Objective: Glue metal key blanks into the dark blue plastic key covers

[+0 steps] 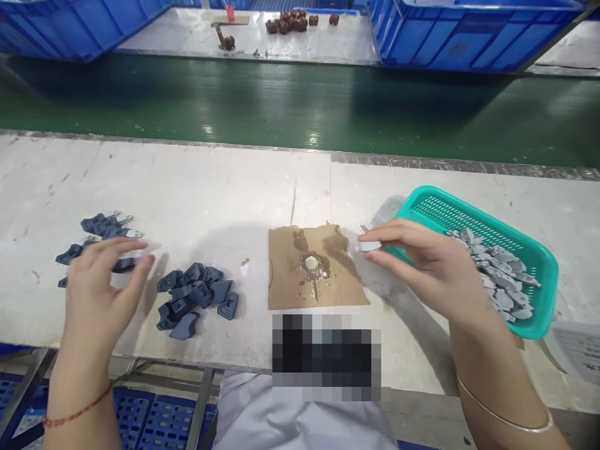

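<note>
My right hand (424, 262) pinches a small light grey part (370, 245) between thumb and fingers, just left of a teal basket (539, 294) that holds several grey parts (497, 275). My left hand (100, 281) hovers with fingers spread over dark blue parts (105, 228) at the left, touching or just above them; it seems to hold nothing. A second heap of dark blue parts (197, 297) lies to its right. Between the hands lies a stained brown cardboard piece (285, 275) with a small round metal cap (311, 262) on it.
The white worktable (210, 187) ends at a green conveyor belt (300, 106) behind. Blue crates (469, 34) stand beyond it, with several brown round pieces (290, 22) on the far table. A blurred patch sits at the table's near edge.
</note>
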`<act>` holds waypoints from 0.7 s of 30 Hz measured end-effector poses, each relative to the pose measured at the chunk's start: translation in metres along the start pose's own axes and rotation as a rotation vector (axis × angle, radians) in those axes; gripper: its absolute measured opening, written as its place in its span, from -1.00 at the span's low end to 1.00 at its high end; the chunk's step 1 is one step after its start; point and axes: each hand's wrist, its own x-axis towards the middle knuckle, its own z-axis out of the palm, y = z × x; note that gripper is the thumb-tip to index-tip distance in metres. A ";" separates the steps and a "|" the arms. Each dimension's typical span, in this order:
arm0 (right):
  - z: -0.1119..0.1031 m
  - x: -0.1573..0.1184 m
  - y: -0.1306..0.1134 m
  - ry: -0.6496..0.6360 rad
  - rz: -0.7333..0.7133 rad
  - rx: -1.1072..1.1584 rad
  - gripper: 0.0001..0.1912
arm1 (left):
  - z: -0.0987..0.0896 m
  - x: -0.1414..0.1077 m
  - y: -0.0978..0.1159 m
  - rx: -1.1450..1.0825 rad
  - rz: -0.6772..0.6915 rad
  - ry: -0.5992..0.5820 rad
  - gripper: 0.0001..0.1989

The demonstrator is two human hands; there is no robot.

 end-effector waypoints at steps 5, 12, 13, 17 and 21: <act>0.029 0.006 -0.006 -0.116 -0.088 -0.040 -0.81 | -0.001 -0.008 0.023 -0.175 0.036 -0.421 -0.65; 0.049 0.003 -0.003 -0.130 -0.130 -0.109 -0.75 | 0.012 0.001 0.012 -0.278 0.121 -0.426 -0.75; 0.051 0.003 -0.002 -0.125 -0.127 -0.106 -0.79 | 0.013 0.001 0.011 -0.277 0.126 -0.420 -0.75; 0.059 0.003 0.000 -0.114 -0.170 -0.076 -0.88 | 0.014 0.001 0.010 -0.240 0.169 -0.371 -0.76; 0.065 0.003 0.003 -0.112 -0.203 -0.058 -0.87 | 0.007 -0.003 0.019 -0.176 0.115 -0.137 -0.77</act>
